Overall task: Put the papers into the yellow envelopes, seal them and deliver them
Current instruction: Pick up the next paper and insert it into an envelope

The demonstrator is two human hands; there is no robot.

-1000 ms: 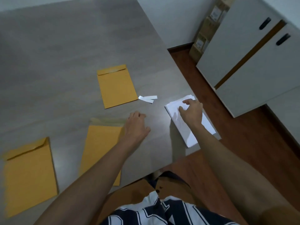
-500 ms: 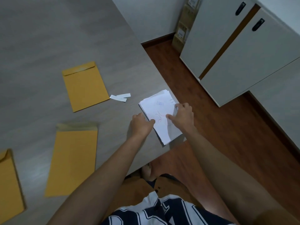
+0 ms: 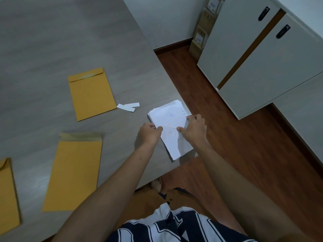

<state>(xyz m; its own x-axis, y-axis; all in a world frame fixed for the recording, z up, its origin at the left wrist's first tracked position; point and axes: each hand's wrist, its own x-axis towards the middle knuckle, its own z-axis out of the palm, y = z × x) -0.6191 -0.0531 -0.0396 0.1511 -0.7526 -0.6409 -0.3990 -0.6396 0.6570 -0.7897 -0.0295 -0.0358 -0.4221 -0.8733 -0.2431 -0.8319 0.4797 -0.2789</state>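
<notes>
Both hands' fingers [image 3: 158, 130] pinching papers [image 3: 172, 123], third envelope [image 3: 7, 196] apparently cropped.

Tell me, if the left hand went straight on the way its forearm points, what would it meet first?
The left hand already grips the left edge of the paper stack, so it would push into that stack first. The right hand lies beyond, on the stack's far side.

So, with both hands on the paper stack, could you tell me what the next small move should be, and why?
Probably lift the top sheets off the paper stack and carry them toward the nearest envelope. The left hand and right hand already pinch its sides, and that envelope's flap lies open.
</notes>
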